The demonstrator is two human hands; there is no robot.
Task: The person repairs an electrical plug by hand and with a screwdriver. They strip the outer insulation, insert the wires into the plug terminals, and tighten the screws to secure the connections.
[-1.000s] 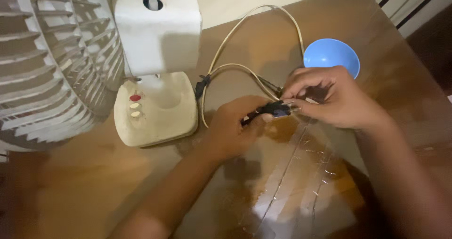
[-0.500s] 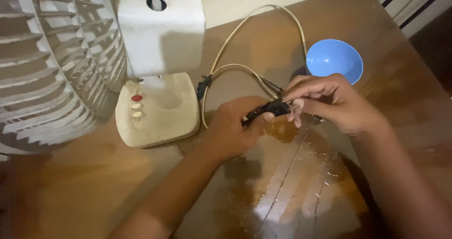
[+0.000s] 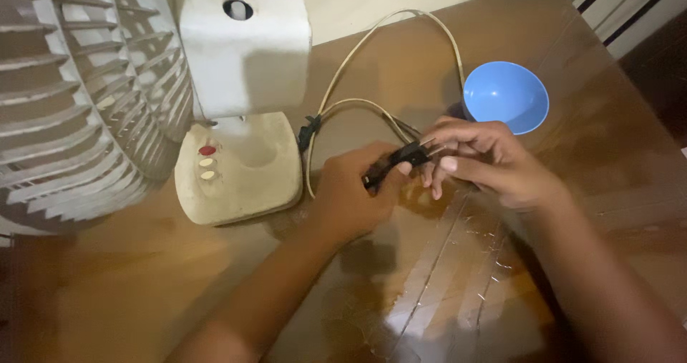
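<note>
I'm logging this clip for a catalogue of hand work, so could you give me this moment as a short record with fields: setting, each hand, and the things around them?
setting: brown wooden table, glossy with glare
left hand: closed around a small black plug-like part
right hand: fingertips at the end of that black part
cord: cream, looping from the hands over the table
fan: cream table fan, grille at left, base with one red and two pale buttons
bowl: blue, beyond the right hand
</note>
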